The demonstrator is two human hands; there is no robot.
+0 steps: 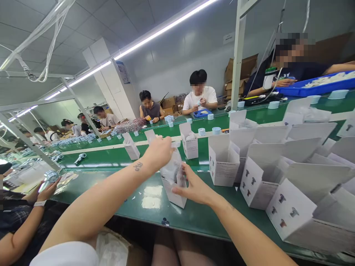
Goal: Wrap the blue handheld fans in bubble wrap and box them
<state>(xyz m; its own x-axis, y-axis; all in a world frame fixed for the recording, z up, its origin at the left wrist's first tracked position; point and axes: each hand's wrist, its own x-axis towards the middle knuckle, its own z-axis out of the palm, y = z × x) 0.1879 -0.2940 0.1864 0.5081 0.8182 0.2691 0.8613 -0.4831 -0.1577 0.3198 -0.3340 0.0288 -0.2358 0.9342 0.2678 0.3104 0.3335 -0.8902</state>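
**Left hand [159, 151] pinching bag over open carton**

Gripped the gathered top of a clear plastic bag [173, 168] between thumb and fingers, wrist raised. Laid the right hand [194, 188] loosely spread against the lower side of the bag, right at the mouth of a white carton [174, 197]. Stood that carton upright near the front edge of the green counter [133, 205], flaps open. Looked like the loading step, by the evidence: lower part of the bag inside the carton, upper part above the rim. Could not make out the bag's contents through the crinkled film.

To the right, found a crowd of like cartons [255, 181], flaps up, interiors mostly hidden. Further back, saw one carton [190, 142] with something pale showing at its top. Across the counter, noted a blue tray [313, 88] heaped with white parts. At far left, spotted a co-worker's hand [48, 186] around a small grey device.
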